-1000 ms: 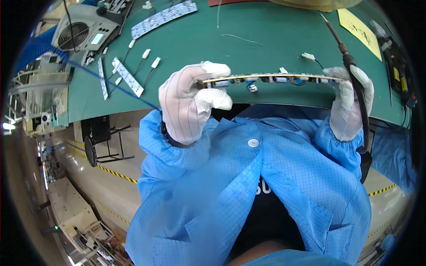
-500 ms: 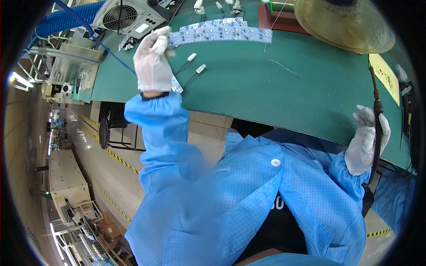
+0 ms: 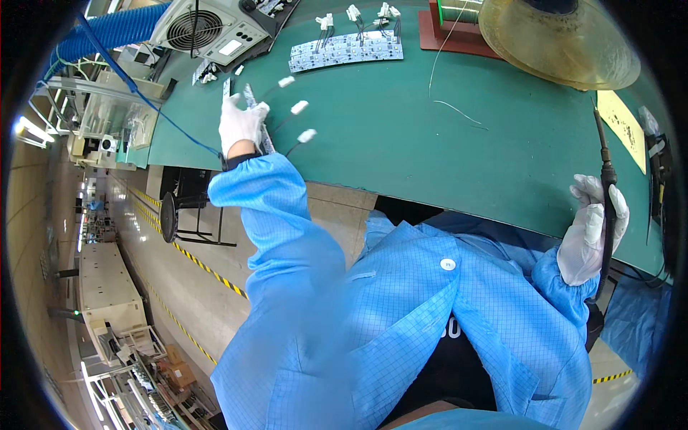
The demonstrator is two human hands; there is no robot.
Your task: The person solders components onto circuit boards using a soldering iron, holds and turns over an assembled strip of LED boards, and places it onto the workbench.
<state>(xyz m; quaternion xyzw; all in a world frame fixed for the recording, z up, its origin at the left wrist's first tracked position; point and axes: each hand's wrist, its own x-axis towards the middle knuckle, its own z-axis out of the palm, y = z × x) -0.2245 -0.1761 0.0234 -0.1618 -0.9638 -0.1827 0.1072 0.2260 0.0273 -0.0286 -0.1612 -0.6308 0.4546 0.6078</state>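
Observation:
My left hand (image 3: pixel 240 125), in a white glove, reaches far out to the left part of the green mat (image 3: pixel 444 150). Its fingers close around a narrow white board strip (image 3: pixel 266 142) with thin wires ending in small white plugs (image 3: pixel 299 107). A second narrow strip (image 3: pixel 227 87) lies just beyond the hand. My right hand (image 3: pixel 589 233) stays at the mat's near right edge, gripping a black soldering iron (image 3: pixel 606 175) that points up and away. A long curved white circuit board (image 3: pixel 347 50) with wired plugs lies at the back of the mat, apart from both hands.
A grey fan box (image 3: pixel 208 29) with a blue hose (image 3: pixel 107 32) stands at the back left. A large yellowish wire spool (image 3: pixel 559 36) sits on a red base at the back right. A yellow sheet (image 3: pixel 620 118) and a loose wire (image 3: pixel 459 107) lie on the mat.
My left hand let go of the curved board at the back of the mat and came down left onto the narrow strip. My right hand with the iron barely moved.

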